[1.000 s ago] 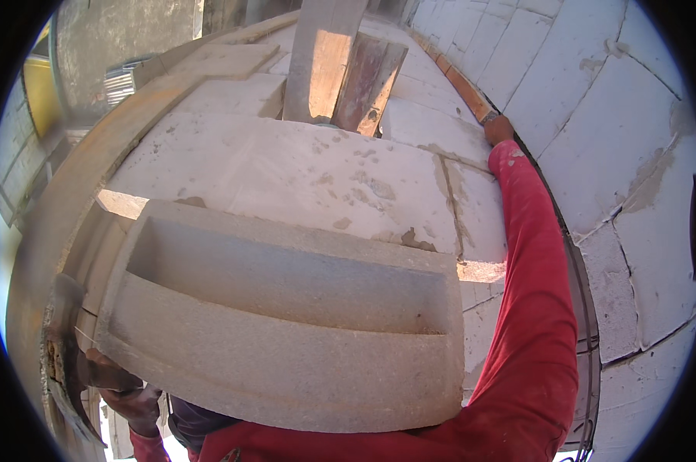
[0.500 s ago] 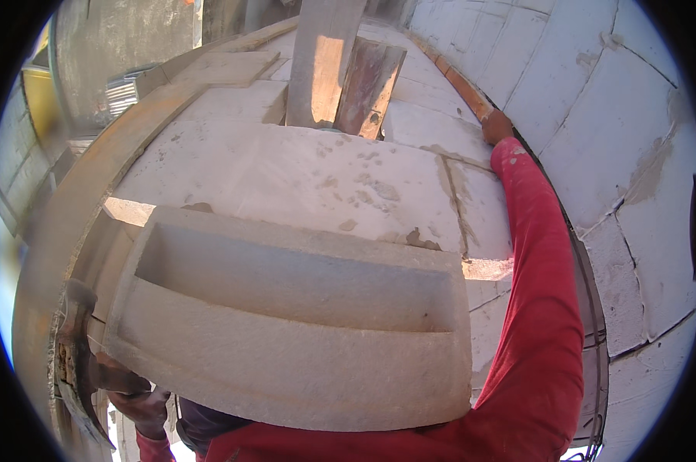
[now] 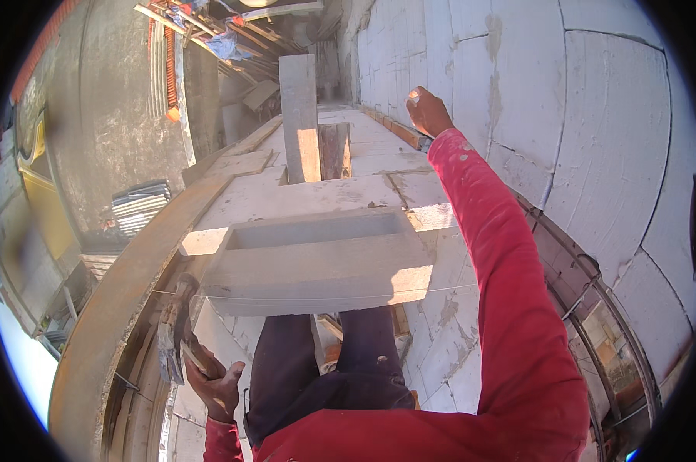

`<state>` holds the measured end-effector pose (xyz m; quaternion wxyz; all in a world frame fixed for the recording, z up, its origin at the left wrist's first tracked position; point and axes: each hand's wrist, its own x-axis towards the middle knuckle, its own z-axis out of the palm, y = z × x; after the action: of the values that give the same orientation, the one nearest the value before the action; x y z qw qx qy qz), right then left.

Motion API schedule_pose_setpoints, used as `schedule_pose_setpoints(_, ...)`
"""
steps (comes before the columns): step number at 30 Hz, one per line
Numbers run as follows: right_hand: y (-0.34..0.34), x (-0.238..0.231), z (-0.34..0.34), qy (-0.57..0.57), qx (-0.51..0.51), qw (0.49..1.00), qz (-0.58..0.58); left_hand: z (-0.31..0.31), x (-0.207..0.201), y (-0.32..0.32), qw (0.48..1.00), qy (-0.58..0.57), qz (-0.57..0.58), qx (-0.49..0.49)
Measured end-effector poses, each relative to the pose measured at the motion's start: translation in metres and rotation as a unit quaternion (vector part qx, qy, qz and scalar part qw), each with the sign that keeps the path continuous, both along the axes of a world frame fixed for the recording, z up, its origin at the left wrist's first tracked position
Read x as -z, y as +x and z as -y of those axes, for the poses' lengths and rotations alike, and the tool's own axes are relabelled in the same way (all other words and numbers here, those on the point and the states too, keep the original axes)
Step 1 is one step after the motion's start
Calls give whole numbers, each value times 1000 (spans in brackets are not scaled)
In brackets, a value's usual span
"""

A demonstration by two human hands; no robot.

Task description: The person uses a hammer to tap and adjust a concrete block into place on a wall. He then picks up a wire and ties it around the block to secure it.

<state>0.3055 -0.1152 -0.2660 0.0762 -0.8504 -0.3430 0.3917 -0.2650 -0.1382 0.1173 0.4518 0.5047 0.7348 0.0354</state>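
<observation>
Left hand point(image 3: 219, 390) wrapped round a hammer point(image 3: 174, 335), right hand point(image 3: 428, 114) curled into a fist, contents unclear

Worn hammer point(image 3: 172, 336), gripped by its handle point(image 3: 189, 353)

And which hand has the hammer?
The left hand, low in the view, has the hammer; the right hand, up beside the white wall, shows none.

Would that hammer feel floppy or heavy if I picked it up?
The hammer probably won't flop, because its head looks like solid metal. It likely feels heaviest at that chunky end, so it might tip that way if held loosely.
</observation>
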Motion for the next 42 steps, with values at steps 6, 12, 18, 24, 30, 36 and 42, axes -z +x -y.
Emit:
schedule_pose_setpoints(6, -25, -173, -2, 125, 186, 974, -17, -7, -57, 22, 993, 82, 22, 86)
schedule_pose_setpoints(12, -104, -305, 43, 190, 300, 934, 46, 13, -96, 48, 986, 114, -37, 115)
schedule_pose_setpoints(18, -167, -387, 107, 254, 346, 903, 21, 17, -141, 78, 951, 167, 22, 260)
schedule_pose_setpoints(24, -205, -455, 162, 285, 360, 888, -5, 25, -122, 93, 935, 227, 112, 250)
schedule_pose_setpoints(30, -234, -529, 241, 282, 357, 890, 6, 44, -137, 116, 895, 239, 149, 347)
schedule_pose_setpoints(36, -289, -562, 331, 305, 359, 880, 68, 67, -139, 149, 853, 271, 189, 403)
schedule_pose_setpoints(42, -377, -514, 427, 210, 376, 892, 133, 57, -122, 164, 817, 246, 202, 482)
